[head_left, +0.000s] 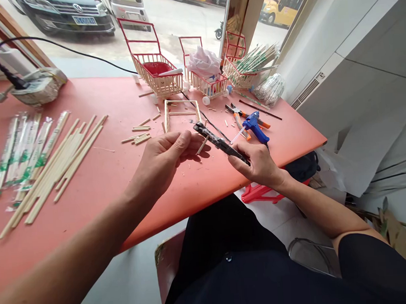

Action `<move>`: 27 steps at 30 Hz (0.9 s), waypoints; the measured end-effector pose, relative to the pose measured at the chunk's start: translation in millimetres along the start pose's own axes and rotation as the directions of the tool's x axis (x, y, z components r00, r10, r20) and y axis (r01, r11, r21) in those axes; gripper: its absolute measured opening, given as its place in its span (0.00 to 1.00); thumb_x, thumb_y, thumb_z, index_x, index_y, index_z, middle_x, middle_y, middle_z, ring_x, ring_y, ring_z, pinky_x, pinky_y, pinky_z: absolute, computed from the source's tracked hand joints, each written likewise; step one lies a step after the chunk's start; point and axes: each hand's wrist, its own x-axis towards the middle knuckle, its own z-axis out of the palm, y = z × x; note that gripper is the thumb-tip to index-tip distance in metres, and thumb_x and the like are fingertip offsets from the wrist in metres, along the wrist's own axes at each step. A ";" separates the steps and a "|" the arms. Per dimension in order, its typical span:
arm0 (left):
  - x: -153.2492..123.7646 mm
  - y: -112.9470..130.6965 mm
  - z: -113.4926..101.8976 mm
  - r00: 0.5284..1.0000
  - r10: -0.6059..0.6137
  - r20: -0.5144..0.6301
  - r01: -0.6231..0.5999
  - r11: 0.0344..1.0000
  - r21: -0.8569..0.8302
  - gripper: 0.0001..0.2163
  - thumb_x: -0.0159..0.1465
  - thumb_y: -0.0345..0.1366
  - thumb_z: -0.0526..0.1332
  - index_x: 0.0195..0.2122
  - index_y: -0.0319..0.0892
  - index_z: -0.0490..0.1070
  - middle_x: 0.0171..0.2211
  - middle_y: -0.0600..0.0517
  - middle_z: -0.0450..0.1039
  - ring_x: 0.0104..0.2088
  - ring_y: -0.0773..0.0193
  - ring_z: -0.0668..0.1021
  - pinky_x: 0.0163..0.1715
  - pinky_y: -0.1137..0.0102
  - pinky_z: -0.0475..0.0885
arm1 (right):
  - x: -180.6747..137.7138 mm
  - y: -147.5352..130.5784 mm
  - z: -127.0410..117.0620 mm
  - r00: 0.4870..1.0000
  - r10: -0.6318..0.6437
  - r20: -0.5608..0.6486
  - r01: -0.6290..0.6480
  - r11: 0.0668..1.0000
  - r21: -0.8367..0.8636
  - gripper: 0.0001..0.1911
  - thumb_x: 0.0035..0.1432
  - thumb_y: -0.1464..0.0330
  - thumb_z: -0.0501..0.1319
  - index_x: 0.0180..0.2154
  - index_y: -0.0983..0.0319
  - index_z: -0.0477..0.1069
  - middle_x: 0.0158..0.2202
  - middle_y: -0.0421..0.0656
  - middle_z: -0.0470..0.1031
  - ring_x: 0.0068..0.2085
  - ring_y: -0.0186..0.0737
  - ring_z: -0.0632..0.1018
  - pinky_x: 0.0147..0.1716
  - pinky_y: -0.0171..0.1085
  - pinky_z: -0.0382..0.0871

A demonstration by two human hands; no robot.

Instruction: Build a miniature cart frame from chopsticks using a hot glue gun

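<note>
My left hand (165, 156) pinches a short wooden stick piece (202, 144) between thumb and fingers above the red table (128, 175). My right hand (257, 164) grips a black cutter tool (219, 142), its tip meeting the stick. Just beyond the hands a rectangular frame of wooden sticks (181, 112) lies flat, with several short cut pieces (138, 136) to its left.
Loose and wrapped chopsticks (49, 166) lie at the left. Three small stick-built carts (157, 72) stand at the back by the window. A blue glue gun (256, 126) and orange-handled pliers (238, 118) lie at the right. A power strip (35, 86) sits back left.
</note>
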 end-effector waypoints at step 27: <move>1.4 -8.9 -0.3 0.997 -0.024 0.078 0.016 0.994 0.106 0.15 0.56 0.48 0.81 0.28 0.42 0.85 0.26 0.49 0.82 0.29 0.62 0.79 0.36 0.67 0.75 | 0.3 32.7 0.6 0.967 -0.254 -0.007 0.240 0.924 -0.299 0.33 0.71 0.36 0.56 0.40 0.60 0.72 0.36 0.48 0.79 0.38 0.48 0.78 0.48 0.46 0.70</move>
